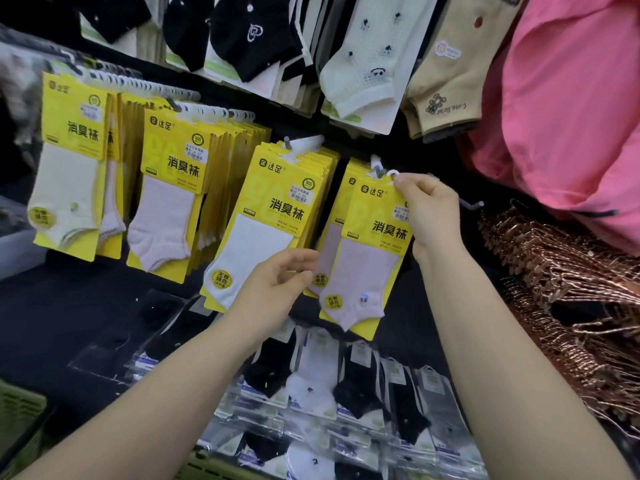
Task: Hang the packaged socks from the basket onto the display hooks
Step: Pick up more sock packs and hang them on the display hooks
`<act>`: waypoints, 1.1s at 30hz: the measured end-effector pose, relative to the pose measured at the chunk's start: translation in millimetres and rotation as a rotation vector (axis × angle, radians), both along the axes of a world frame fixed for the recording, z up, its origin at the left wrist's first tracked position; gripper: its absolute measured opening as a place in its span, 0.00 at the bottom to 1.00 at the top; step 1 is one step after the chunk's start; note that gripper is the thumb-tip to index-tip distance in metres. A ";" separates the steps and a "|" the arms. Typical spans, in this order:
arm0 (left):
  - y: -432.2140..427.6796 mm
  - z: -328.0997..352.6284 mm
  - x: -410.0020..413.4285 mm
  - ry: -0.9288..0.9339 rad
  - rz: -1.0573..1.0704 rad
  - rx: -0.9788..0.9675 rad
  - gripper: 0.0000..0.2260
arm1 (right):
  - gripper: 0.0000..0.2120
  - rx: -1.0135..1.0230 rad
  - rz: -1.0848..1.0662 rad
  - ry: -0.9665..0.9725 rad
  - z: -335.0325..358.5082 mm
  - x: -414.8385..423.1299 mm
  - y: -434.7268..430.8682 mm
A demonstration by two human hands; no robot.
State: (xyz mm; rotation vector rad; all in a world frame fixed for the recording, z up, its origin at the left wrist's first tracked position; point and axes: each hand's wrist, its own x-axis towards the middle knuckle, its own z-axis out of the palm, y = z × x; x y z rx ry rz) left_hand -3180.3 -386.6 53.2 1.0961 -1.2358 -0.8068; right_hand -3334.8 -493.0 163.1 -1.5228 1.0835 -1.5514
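Now pinches the sock pack (367,258) by its white loop in the right grip (429,209), centre right of frame, just right of the hook (376,163); length near upright below, lower left edge held by left grip (277,282).

1. On your right, a bare hook (472,204) juts into open dark space beside the held pack (372,251).
2. The pink garment (571,109) and the copper hangers (561,271) crowd that side.
3. On your left, the yellow stack (273,216) leaves only a narrow gap.
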 end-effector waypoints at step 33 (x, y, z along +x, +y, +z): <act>-67.6 31.0 90.6 -0.230 0.160 -0.072 0.38 | 0.35 -0.048 0.142 0.248 -68.4 77.6 26.7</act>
